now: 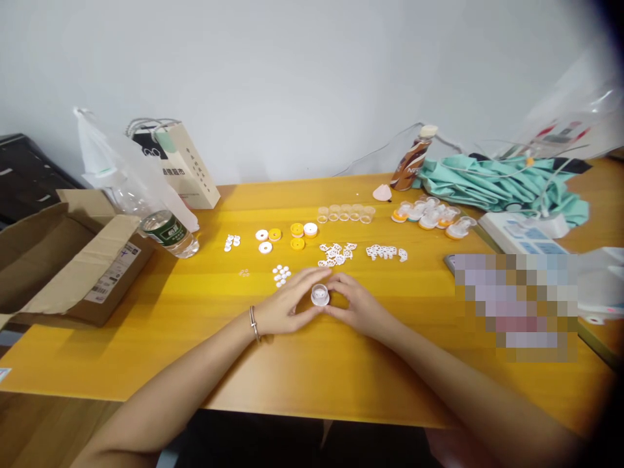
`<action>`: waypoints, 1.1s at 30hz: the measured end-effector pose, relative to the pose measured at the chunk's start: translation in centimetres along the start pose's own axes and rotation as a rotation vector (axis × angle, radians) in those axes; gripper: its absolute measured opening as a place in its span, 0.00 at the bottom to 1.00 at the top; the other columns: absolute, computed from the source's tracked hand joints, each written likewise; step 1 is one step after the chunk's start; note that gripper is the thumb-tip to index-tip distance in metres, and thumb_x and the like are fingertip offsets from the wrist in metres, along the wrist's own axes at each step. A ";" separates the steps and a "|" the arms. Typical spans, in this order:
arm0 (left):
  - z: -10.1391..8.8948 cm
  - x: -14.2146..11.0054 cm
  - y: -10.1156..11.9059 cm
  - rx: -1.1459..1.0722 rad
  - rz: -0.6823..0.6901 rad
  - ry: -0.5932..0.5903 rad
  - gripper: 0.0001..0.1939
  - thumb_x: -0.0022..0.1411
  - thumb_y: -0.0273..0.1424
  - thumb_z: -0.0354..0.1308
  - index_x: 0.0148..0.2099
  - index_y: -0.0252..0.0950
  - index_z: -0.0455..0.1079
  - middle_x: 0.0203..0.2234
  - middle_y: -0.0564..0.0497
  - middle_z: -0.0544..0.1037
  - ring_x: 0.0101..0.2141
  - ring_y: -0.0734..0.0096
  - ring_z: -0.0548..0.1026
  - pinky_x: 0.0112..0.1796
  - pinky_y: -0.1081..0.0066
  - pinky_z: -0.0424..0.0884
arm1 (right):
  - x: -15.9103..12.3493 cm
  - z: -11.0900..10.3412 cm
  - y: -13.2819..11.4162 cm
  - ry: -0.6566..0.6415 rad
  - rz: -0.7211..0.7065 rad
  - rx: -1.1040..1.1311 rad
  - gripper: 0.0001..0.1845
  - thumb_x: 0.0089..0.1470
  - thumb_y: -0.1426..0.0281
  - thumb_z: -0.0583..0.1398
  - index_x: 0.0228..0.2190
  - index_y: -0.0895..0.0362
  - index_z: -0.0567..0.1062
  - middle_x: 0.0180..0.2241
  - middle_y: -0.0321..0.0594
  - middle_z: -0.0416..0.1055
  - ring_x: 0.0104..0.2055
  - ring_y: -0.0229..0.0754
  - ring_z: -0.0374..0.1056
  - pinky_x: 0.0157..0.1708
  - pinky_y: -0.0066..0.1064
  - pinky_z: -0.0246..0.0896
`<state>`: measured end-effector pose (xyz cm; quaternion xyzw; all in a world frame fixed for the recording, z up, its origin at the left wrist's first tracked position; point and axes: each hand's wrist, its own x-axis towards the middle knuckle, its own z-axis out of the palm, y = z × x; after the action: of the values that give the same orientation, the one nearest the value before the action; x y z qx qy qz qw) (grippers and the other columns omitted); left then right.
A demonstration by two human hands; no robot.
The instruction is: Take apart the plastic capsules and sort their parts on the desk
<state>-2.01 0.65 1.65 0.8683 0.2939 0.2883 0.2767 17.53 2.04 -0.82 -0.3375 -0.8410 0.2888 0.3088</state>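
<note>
You have both hands over the near part of the yellow-brown wooden table [312, 377], with a small, round, clear plastic cup-shaped piece [320, 296] between them. Your left hand [288, 305] and right hand [358, 305] curve in from either side, thumbs meeting in front and fingers coming together behind, so they ring the piece. Your palms stand apart from it; you can't tell from this view which fingertips actually press on it, or whether it rests on the wood.

To work it well, it seems best to keep the piece upright and your pressure even from both sides, since a one-sided squeeze could tip thin, smooth plastic. Holding low on the wall should leave the top open to your view. Something pale shows within it, too small to make out, so a level hold looks wise.

Mind your left fingers: the cluster of small white round pieces [281, 275] lies just beside them, and the white openwork plastic parts [336, 255] lie just beyond your fingertips. A wide elbow or wrist swing could scatter either group.
</note>
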 end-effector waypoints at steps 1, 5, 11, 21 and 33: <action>0.0 0.0 0.0 -0.003 0.015 -0.024 0.26 0.62 0.29 0.48 0.61 0.43 0.48 0.53 0.44 0.61 0.53 0.63 0.61 0.53 0.59 0.59 | 0.0 0.0 0.0 -0.003 0.005 -0.007 0.10 0.48 0.66 0.61 0.34 0.55 0.71 0.34 0.42 0.66 0.38 0.44 0.65 0.39 0.37 0.63; 0.2 0.0 -0.3 0.079 -0.088 0.069 0.20 0.59 0.35 0.54 0.54 0.41 0.60 0.39 0.46 0.70 0.41 0.65 0.68 0.44 0.63 0.66 | 0.0 0.1 0.0 0.005 0.014 -0.021 0.09 0.48 0.66 0.61 0.32 0.56 0.70 0.33 0.42 0.66 0.36 0.43 0.64 0.38 0.37 0.63; 0.1 -0.2 -0.5 0.019 -0.130 0.004 0.36 0.50 0.41 0.62 0.58 0.41 0.52 0.47 0.44 0.66 0.48 0.60 0.65 0.48 0.60 0.62 | 0.1 0.1 0.1 -0.003 0.039 -0.031 0.14 0.41 0.68 0.66 0.30 0.56 0.68 0.34 0.41 0.66 0.38 0.45 0.64 0.39 0.38 0.62; 0.8 0.0 -0.8 0.014 -0.147 0.031 0.25 0.54 0.34 0.60 0.53 0.39 0.59 0.44 0.46 0.71 0.43 0.64 0.70 0.45 0.65 0.65 | -0.8 -0.8 -0.5 -0.071 0.073 0.081 0.27 0.42 0.64 0.64 0.44 0.57 0.61 0.41 0.44 0.65 0.45 0.45 0.63 0.46 0.39 0.59; 0.2 -0.1 0.1 0.008 -0.002 0.003 0.23 0.60 0.25 0.49 0.57 0.39 0.54 0.49 0.44 0.66 0.50 0.64 0.65 0.50 0.61 0.62 | -0.1 0.0 0.1 -0.029 0.010 -0.002 0.12 0.48 0.66 0.61 0.36 0.56 0.68 0.35 0.42 0.65 0.39 0.43 0.63 0.40 0.36 0.61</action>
<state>-1.87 0.46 1.54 0.8687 0.2963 0.2882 0.2729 17.63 2.05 -0.93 -0.3379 -0.8439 0.2944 0.2949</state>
